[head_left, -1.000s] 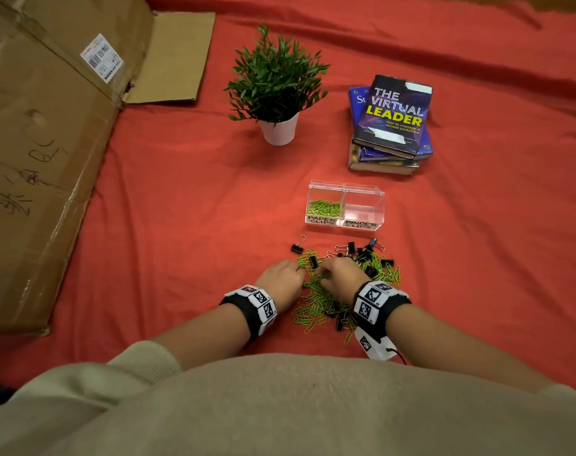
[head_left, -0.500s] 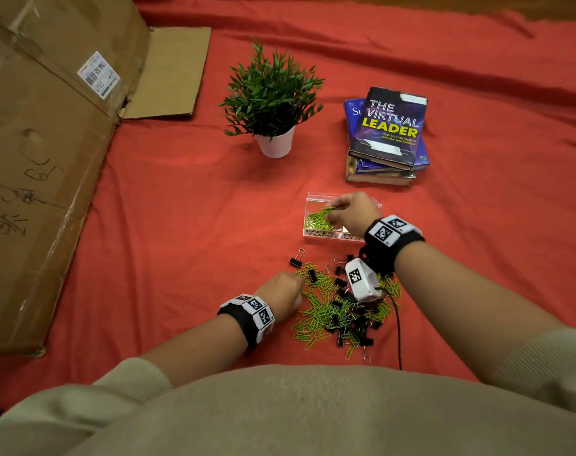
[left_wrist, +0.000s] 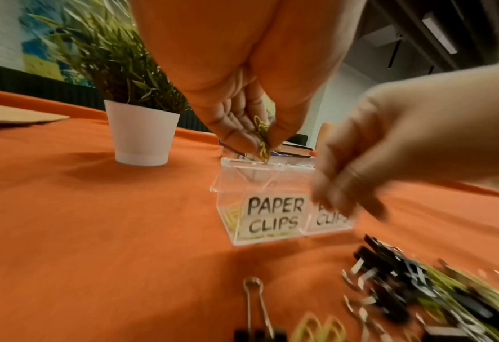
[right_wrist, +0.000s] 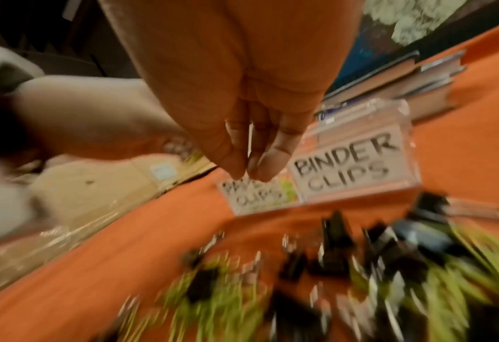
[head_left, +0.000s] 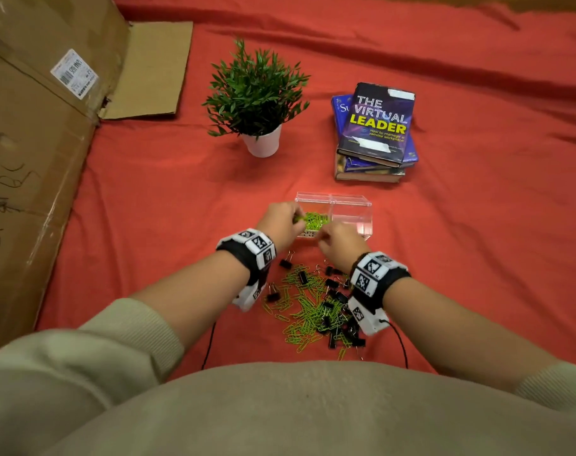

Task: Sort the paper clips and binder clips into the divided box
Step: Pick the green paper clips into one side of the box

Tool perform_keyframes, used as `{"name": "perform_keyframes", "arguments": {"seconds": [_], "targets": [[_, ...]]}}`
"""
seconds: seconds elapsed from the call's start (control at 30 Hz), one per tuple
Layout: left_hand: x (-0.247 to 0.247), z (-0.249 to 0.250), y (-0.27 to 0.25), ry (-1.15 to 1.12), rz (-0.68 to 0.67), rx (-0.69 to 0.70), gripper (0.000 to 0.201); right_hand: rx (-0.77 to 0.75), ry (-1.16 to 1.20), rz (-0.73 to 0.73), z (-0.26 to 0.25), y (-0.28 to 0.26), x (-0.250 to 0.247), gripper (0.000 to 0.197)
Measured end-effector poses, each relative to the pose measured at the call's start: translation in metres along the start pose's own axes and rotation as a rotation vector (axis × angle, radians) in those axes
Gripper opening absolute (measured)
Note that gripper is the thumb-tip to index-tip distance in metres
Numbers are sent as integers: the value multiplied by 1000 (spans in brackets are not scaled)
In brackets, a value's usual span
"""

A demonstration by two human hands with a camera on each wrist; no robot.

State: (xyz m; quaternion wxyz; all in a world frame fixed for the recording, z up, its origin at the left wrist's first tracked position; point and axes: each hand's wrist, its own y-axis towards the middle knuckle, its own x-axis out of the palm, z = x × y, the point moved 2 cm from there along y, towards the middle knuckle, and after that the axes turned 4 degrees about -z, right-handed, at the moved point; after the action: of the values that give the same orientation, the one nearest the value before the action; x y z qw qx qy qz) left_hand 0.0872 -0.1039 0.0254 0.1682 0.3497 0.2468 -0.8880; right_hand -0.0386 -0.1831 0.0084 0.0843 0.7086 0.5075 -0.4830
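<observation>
A clear divided box [head_left: 352,201] stands on the red cloth, its left compartment labelled PAPER CLIPS [left_wrist: 274,215] and its right one BINDER CLIPS [right_wrist: 345,166]. Green paper clips [head_left: 317,220] lie in the left compartment; the right one looks bare. My left hand [head_left: 296,220] hovers over the left compartment and pinches a small bunch of green paper clips [left_wrist: 262,136] in its fingertips. My right hand [head_left: 326,239] hangs just in front of the box with straight fingers [right_wrist: 233,162] and nothing in it. A mixed pile of green paper clips [head_left: 308,307] and black binder clips [head_left: 332,284] lies between my wrists.
A potted plant [head_left: 257,103] in a white pot stands behind the box to the left. A stack of books [head_left: 375,133] lies behind it to the right. A large cardboard box [head_left: 33,143] fills the left side. A loose binder clip [left_wrist: 254,305] lies near my left wrist.
My left hand rose from the pile to the paper-clip compartment with green clips in its fingers. My right hand drew back from that compartment toward the pile, holding nothing.
</observation>
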Motion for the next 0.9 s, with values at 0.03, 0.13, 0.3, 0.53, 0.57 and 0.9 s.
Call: {"name": "perform_keyframes", "arguments": {"seconds": [0.03,0.13,0.3,0.53,0.57,0.9], "targets": [[-2,5,9,17,8,10,11,-12,-23,-60,1,-8,12,18],[0,15,29,113,-18,2,14,-69,-112,-181,-2,-23,44,26],[15,11,29,240,-101,47,27,-76,-156,-220,-7,-26,65,32],[21,-15,-11,188,-26,159,20,-50,-81,-130,8,-27,42,9],[25,-20,-19,185,-53,141,18,-26,-89,-147,11,-26,38,10],[69,-45,-57,365,-230,111,52,-159,-104,-149,8,-35,43,21]]}}
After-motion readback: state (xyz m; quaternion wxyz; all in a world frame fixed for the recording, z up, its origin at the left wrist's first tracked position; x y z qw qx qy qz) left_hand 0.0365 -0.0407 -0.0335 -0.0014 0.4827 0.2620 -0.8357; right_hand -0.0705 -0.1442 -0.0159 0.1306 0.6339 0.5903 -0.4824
